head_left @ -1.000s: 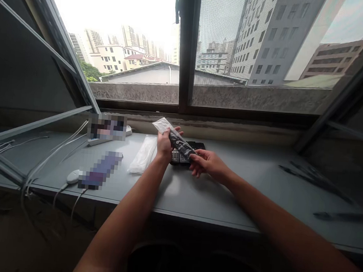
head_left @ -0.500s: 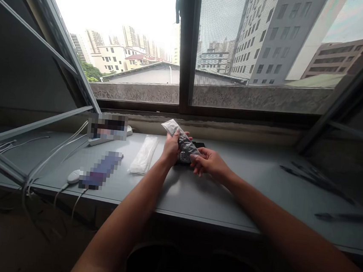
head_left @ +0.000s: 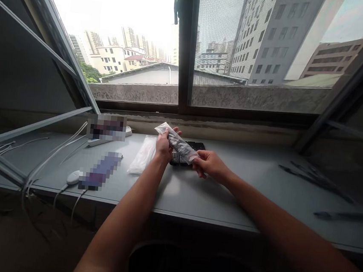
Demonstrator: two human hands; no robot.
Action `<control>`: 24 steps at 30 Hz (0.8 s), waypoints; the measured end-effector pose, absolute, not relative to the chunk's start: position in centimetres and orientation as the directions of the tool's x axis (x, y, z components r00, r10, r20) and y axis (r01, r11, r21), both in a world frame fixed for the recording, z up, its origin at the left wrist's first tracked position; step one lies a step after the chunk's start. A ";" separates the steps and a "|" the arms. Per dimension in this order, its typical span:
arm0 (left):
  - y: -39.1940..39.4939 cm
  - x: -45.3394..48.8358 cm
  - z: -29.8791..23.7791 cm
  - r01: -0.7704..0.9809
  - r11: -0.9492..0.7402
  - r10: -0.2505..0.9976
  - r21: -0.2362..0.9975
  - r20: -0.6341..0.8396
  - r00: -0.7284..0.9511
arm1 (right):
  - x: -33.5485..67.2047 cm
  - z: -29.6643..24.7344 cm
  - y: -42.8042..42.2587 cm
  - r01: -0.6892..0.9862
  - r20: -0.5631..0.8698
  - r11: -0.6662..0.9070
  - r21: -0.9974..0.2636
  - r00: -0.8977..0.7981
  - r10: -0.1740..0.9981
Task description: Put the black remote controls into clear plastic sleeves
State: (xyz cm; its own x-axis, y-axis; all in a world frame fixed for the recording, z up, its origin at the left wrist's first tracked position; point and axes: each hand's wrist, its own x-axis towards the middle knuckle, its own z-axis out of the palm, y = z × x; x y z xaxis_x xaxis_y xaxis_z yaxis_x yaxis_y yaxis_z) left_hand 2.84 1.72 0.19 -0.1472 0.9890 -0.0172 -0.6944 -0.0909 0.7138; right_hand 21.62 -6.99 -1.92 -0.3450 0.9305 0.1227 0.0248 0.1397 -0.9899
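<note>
A dark remote control inside a clear plastic sleeve (head_left: 177, 143) is held a little above the grey sill (head_left: 214, 190). My left hand (head_left: 162, 144) is closed round its far end, where the empty part of the sleeve sticks out. My right hand (head_left: 207, 163) pinches the near end. Under them, more black remote controls (head_left: 196, 146) lie on the sill. A pile of empty clear sleeves (head_left: 143, 154) rests just left of my left hand.
White cables (head_left: 54, 153) and a white mouse (head_left: 73, 177) lie at the left, beside two blurred-out objects. A metal window frame (head_left: 25, 127) slants across the left. Dark thin objects (head_left: 312, 176) lie at the right. The window is behind the sill.
Both hands shifted the sleeved remote slightly right, then back left. The grip on each end stays the same.
</note>
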 end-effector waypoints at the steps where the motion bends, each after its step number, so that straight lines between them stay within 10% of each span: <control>1: 1.8 2.8 0.2 -0.698 -0.094 0.988 0.710 -0.018 -0.151 | 21.6 -2.0 -7.0 0.034 0.120 0.140 -0.990 -0.346 0.931; 16: -0.4 5.7 -1.0 -0.524 -0.014 0.989 0.852 0.089 0.118 | 21.3 -2.4 -6.8 0.034 0.113 0.127 -0.991 -0.280 0.953; 24: 1.2 3.6 0.0 -0.582 -0.079 0.993 0.809 0.014 -0.116 | 21.4 -2.1 -7.1 0.006 0.091 0.100 -0.995 -0.366 0.926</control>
